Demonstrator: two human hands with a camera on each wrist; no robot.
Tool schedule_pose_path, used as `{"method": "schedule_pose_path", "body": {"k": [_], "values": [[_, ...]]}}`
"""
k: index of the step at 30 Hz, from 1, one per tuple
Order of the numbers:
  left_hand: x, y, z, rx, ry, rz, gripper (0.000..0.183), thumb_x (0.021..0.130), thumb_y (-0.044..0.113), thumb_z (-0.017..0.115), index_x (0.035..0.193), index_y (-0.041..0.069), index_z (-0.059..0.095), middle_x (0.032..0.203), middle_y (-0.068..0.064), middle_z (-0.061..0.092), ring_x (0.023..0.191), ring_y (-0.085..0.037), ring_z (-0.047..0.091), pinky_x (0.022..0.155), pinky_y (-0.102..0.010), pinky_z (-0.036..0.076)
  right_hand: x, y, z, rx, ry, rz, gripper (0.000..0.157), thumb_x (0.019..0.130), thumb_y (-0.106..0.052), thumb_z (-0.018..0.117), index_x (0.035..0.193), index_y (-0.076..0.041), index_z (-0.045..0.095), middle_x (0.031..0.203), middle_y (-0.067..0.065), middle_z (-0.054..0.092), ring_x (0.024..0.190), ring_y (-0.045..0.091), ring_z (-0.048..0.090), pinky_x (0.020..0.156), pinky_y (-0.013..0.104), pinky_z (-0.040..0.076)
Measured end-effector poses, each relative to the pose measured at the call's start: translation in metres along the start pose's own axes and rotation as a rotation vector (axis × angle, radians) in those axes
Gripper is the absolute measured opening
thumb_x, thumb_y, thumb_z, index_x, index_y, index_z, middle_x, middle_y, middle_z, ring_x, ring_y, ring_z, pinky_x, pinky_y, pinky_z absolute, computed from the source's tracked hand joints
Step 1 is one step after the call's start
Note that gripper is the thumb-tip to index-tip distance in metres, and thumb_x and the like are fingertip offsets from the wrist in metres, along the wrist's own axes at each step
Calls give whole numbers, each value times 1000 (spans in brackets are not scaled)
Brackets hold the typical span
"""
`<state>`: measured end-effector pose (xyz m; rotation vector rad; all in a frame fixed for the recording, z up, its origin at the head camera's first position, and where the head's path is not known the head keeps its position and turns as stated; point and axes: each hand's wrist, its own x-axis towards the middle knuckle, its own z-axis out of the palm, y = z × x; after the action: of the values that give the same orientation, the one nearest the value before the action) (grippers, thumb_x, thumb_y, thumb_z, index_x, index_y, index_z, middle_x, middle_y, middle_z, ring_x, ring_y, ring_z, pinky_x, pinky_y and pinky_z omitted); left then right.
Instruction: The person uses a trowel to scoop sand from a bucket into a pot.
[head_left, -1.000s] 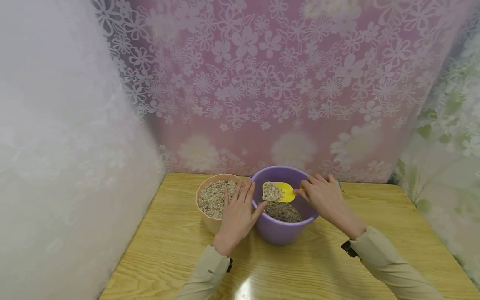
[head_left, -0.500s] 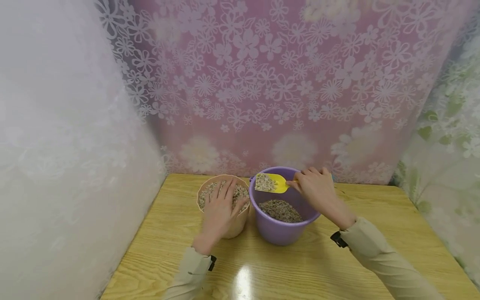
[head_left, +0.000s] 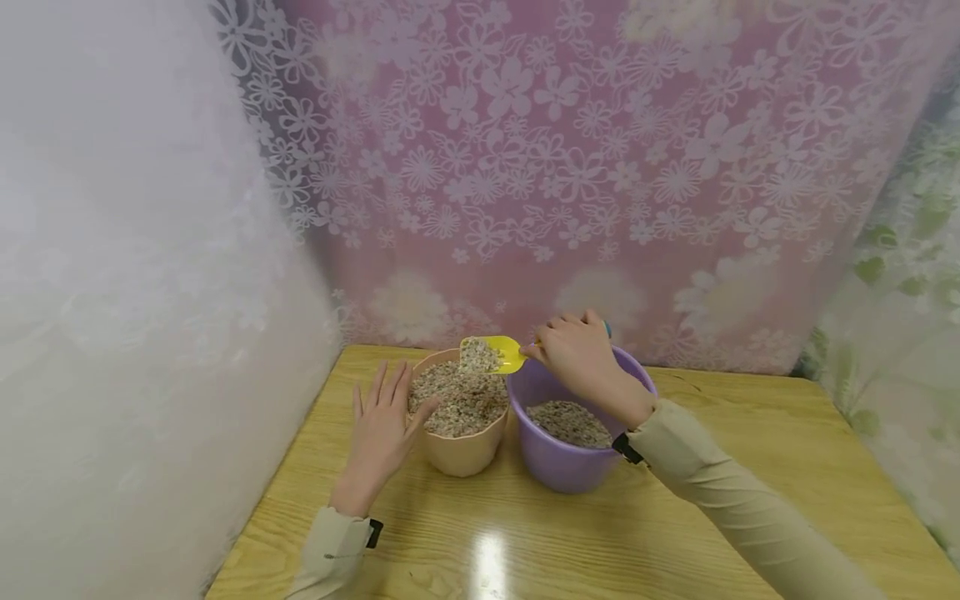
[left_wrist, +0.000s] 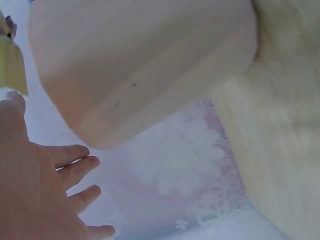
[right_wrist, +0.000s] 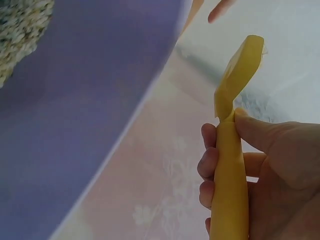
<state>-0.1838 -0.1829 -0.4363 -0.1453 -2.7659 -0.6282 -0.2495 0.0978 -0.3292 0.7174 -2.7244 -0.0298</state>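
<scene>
My right hand (head_left: pixel 581 354) grips the handle of a yellow scoop (right_wrist: pixel 230 175), its fingers curled round it. The scoop's blade carries a heap of pale mixed grain (head_left: pixel 480 357) and is held over the far right part of a peach flowerpot-shaped tub (head_left: pixel 463 457). More of the same grain fills that tub nearly to its rim. My left hand (head_left: pixel 382 433) has its fingers spread at the tub's left side, with fingertips and thumb right at the rim. In the left wrist view, the tub's wall (left_wrist: pixel 145 65) shows above the left hand's straight fingers (left_wrist: pixel 80 172).
A purple bucket (head_left: pixel 566 467) stands just right of the tub, with a lower heap of grain (head_left: pixel 570 423) inside. Both are on a wooden table (head_left: pixel 420 542). A pink flowered curtain (head_left: pixel 525 183) hangs behind it, and a pale wall covering (head_left: pixel 150 292) runs along the left.
The loaded scoop has moved left with my right hand, from over the purple bucket to over the peach tub. My left hand has moved left across the tub to its left side.
</scene>
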Motion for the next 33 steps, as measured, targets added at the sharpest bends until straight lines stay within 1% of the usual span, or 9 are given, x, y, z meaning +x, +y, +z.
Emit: {"method": "schedule_pose_path", "body": {"k": [3, 7, 11, 15, 19, 23, 26, 30, 33], "values": [[-4, -5, 4, 27, -24, 4, 81, 101, 57, 52, 160, 8, 30, 166, -10, 28, 156, -32, 10, 121, -66, -1, 10, -12, 6, -13, -35, -18, 36, 100, -49, 58, 92, -18, 76, 87, -1, 68, 84, 19, 58, 75, 39, 35], [-8, -6, 11, 65, -42, 12, 85, 99, 61, 51, 161, 8, 28, 167, -9, 25, 156, -31, 10, 121, -67, 3, 18, -25, 16, -53, -56, -74, 36, 100, -48, 59, 80, -20, 71, 76, -2, 60, 73, 17, 47, 71, 36, 24], [-11, -5, 17, 68, -19, 27, 88, 99, 63, 50, 162, 9, 23, 168, -7, 21, 156, -30, 10, 120, -69, 5, 23, -33, 22, -122, -53, -138, 38, 99, -49, 60, 73, -21, 68, 75, -3, 61, 68, 16, 39, 71, 35, 19], [-13, -5, 21, 48, 18, 33, 88, 98, 61, 52, 163, 10, 22, 168, -7, 22, 156, -30, 12, 120, -69, 4, 28, -40, 27, -248, -31, -207, 42, 97, -53, 60, 71, -21, 68, 72, -2, 61, 64, 14, 28, 70, 33, 17], [-14, -6, 22, 54, 39, 39, 87, 98, 61, 53, 162, 10, 24, 168, -7, 23, 156, -30, 14, 120, -69, 5, 34, -46, 28, -311, -28, -250, 46, 96, -53, 60, 64, -21, 59, 61, -2, 46, 64, 15, 18, 71, 33, 14], [-13, -6, 21, 58, 41, 44, 87, 98, 61, 54, 162, 9, 24, 167, -7, 24, 156, -30, 14, 120, -69, 4, 38, -51, 28, -323, -37, -256, 45, 96, -54, 60, 64, -21, 59, 60, -2, 45, 63, 15, 22, 71, 33, 14], [-13, -7, 21, 60, 40, 43, 87, 98, 61, 53, 162, 8, 25, 168, -8, 24, 156, -30, 13, 120, -68, 3, 41, -53, 29, -336, -17, -267, 47, 95, -54, 62, 62, -20, 60, 64, -2, 53, 63, 15, 28, 70, 32, 19], [-12, -10, 20, 75, 48, 42, 86, 99, 61, 52, 161, 7, 26, 167, -9, 24, 156, -31, 14, 120, -69, 5, 42, -54, 26, -356, 11, -303, 42, 91, -54, 68, 65, -21, 66, 71, -2, 62, 66, 14, 41, 72, 31, 27], [-13, -9, 21, 77, 53, 42, 85, 99, 60, 52, 161, 7, 26, 167, -9, 25, 155, -31, 15, 120, -69, 6, 40, -49, 23, -371, 20, -325, 39, 88, -53, 72, 66, -21, 70, 73, -2, 66, 67, 14, 43, 71, 31, 28]]}}
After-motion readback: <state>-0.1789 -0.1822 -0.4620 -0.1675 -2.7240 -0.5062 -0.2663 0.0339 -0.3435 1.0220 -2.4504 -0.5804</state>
